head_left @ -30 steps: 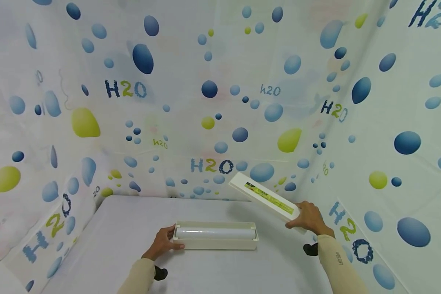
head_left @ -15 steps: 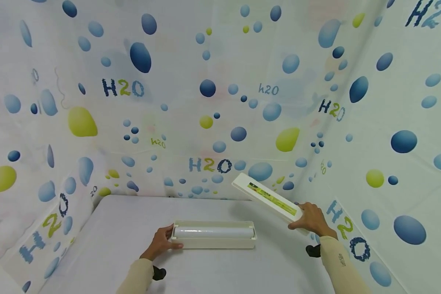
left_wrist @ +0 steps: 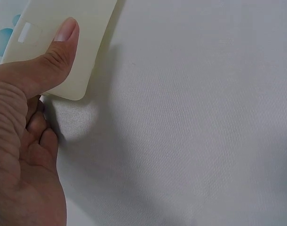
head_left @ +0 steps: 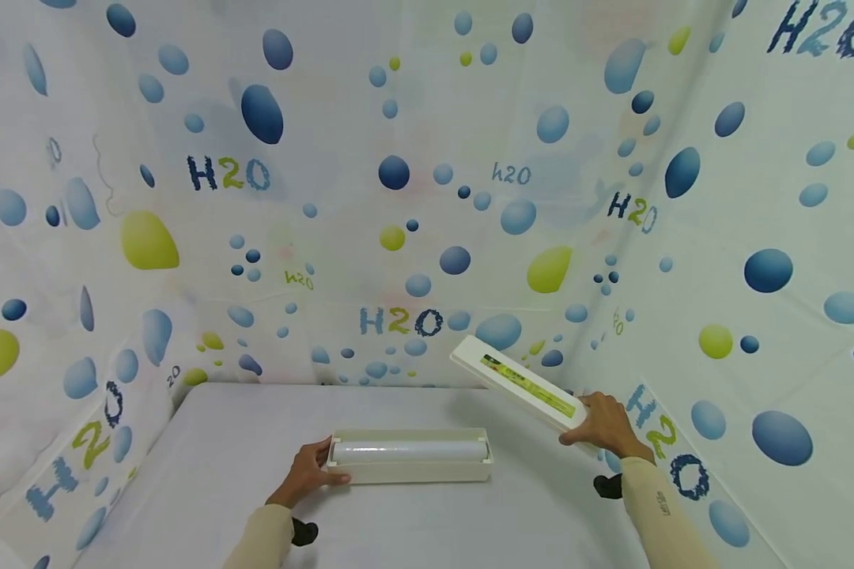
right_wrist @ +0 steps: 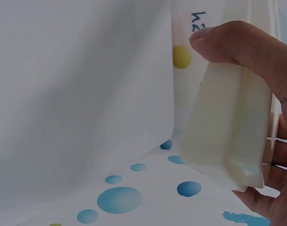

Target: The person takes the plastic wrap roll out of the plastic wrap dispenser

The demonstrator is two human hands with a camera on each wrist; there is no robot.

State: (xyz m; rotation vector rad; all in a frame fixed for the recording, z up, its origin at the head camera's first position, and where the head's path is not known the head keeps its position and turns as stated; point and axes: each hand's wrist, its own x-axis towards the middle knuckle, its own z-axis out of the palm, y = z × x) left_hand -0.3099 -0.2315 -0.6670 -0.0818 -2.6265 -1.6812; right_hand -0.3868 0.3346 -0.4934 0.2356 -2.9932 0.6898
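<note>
A long cream dispenser box sits on the table, its top open. Inside it lies a glossy roll of cling film. My left hand grips the box's left end, thumb on the front wall and fingers behind. The left wrist view shows the thumb flat against the box. Raised over the table at the right, the lid with a yellow-green label slants down toward my right hand, which holds its lower end. In the right wrist view the lid's hollow underside faces the camera.
The white-covered table ends at a patterned cloth wall behind, printed with blue and green drops. More of this cloth rises along the left and right sides.
The lid and right hand have shifted slightly right, away from the box. The whole head view has drifted a little to the right. Both grips stay the same.
</note>
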